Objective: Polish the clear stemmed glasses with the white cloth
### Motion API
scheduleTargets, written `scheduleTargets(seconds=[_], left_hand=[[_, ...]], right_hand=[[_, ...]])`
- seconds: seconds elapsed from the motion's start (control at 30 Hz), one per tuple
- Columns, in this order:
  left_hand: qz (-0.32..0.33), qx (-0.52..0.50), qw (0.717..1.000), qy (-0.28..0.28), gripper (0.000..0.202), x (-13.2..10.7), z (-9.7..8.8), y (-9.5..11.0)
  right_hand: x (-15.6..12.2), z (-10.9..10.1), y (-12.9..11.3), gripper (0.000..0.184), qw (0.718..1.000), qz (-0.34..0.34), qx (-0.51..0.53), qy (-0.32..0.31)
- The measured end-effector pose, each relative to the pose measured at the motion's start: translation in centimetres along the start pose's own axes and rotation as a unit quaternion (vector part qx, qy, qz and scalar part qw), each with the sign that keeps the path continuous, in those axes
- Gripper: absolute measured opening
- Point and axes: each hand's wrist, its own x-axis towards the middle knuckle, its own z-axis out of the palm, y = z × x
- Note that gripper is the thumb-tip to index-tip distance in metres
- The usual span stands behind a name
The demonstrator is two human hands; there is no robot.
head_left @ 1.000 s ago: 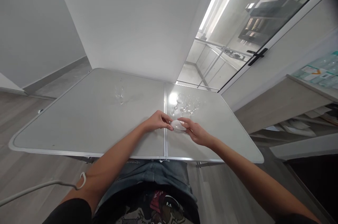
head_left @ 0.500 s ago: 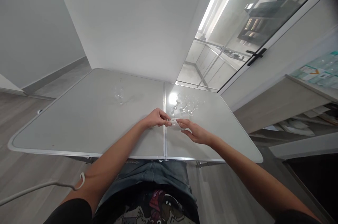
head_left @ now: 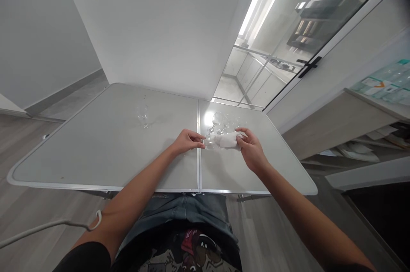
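A small clear drinking glass (head_left: 210,142) lies sideways in the air over the table, just right of the seam. My left hand (head_left: 188,141) is closed, pinching its left end between thumb and fingers. A white, soft-looking wrap (head_left: 229,140) adjoins the glass on the right; whether cloth, paper or foam, I cannot tell. My right hand (head_left: 252,147) is closed on the wrap's right end with thumb and fingers. Behind my hands, several clear stemmed glasses (head_left: 220,121) stand close together, partly hidden by the wrap and my right hand.
Another clear glass (head_left: 143,115) stands on the left half of the folding table (head_left: 96,148). A white wall (head_left: 153,28) rises behind the table, with a glazed door (head_left: 272,28) at the back right. Shelves with plastic bottles (head_left: 384,82) are on the right. A white cord (head_left: 48,226) hangs by my left forearm.
My right hand has moved right and slightly back, away from my left hand. The white wrap now stretches out between them, and the clear glass shows at its left end.
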Motion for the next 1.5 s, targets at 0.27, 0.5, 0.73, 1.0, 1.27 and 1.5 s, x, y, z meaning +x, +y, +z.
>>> scheduleTargets(seconds=[0.27,0.5,0.73,1.0,1.27,1.5], left_hand=[[0.076,0.033,0.995,0.062,0.048,0.0,0.6,-1.0],[0.136,0.109,0.984,0.036,0.048,-0.1,0.5,-1.1],[0.082,0.052,0.995,0.027,0.050,-0.2,0.4,-0.1],[-0.019,0.004,0.999,-0.047,0.053,0.0,0.2,0.2],[0.248,0.279,0.927,0.038,0.048,-0.1,0.4,-2.0],[0.232,0.355,0.902,0.076,0.041,0.2,0.7,-2.2]], right_hand=[[-2.5,4.0,1.9,0.023,0.983,-0.116,-0.112,0.085],[-2.3,6.1,2.7,0.043,0.993,-0.046,-0.103,-0.016],[-1.5,3.6,1.5,0.051,0.936,-0.170,-0.304,-0.050],[-0.3,0.7,2.0,0.048,0.837,-0.335,-0.398,-0.169],[-0.8,5.7,2.4,0.049,0.995,-0.026,-0.097,-0.010],[0.9,6.5,2.8,0.045,0.994,-0.013,0.061,0.091]])
